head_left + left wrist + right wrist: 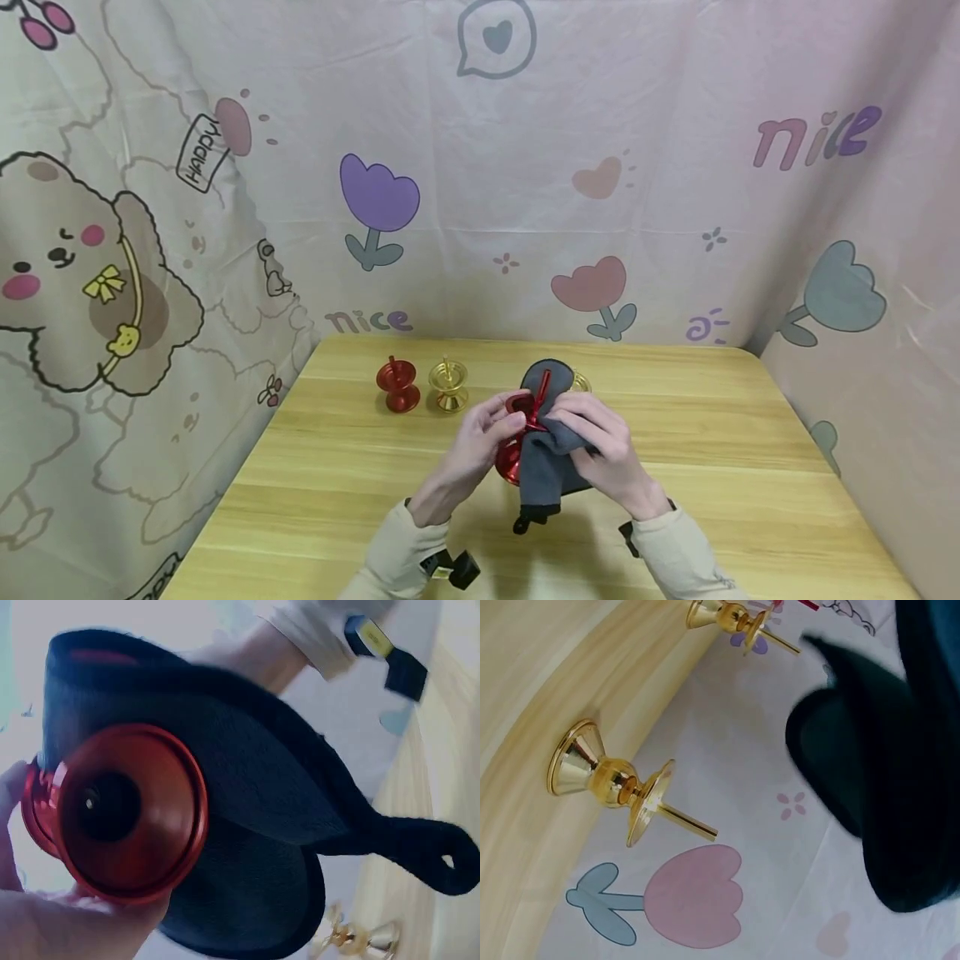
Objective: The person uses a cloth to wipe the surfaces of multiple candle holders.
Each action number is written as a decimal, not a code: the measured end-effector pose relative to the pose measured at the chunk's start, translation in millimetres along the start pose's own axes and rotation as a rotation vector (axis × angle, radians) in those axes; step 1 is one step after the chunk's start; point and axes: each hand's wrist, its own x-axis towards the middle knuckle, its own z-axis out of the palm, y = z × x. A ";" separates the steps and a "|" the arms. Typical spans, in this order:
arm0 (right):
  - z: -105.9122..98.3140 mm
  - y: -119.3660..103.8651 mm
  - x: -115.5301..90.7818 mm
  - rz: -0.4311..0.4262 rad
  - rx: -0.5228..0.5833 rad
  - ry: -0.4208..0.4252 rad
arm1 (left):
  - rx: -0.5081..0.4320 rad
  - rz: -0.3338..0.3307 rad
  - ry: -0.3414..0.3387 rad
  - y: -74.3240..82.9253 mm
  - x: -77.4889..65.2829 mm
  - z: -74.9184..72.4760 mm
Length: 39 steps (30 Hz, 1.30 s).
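Observation:
Above the table, my left hand [476,440] grips a shiny red candle holder [508,463] around its cup, tilted, its thin spike pointing up. The left wrist view shows the underside of its round red base [161,840], with a dark hollow in the middle. My right hand [613,448] pinches a dark grey cloth [542,475] with black edging and presses it to the holder's cup. The cloth drapes down beside the holder, its black loop [522,523] hanging lowest. In the right wrist view only the dark cloth [922,765] shows, not the fingers.
Another red candle holder [397,385] and a gold candle holder [449,385] stand upright at the table's back left. Behind the cloth is a second gold holder [581,382], mostly hidden. A printed curtain [480,192] borders the wooden table [315,467].

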 end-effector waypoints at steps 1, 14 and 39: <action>-0.1 0.1 -0.3 0.006 0.007 0.003 | -0.019 -0.016 -0.018 -0.3 0.7 -0.6; -1.5 -0.7 2.5 -0.024 -0.023 -0.004 | 0.085 0.034 0.015 2.0 -2.3 2.2; -6.4 5.5 -13.2 0.249 -0.040 0.109 | 0.508 0.301 -0.126 -20.1 -11.5 -6.3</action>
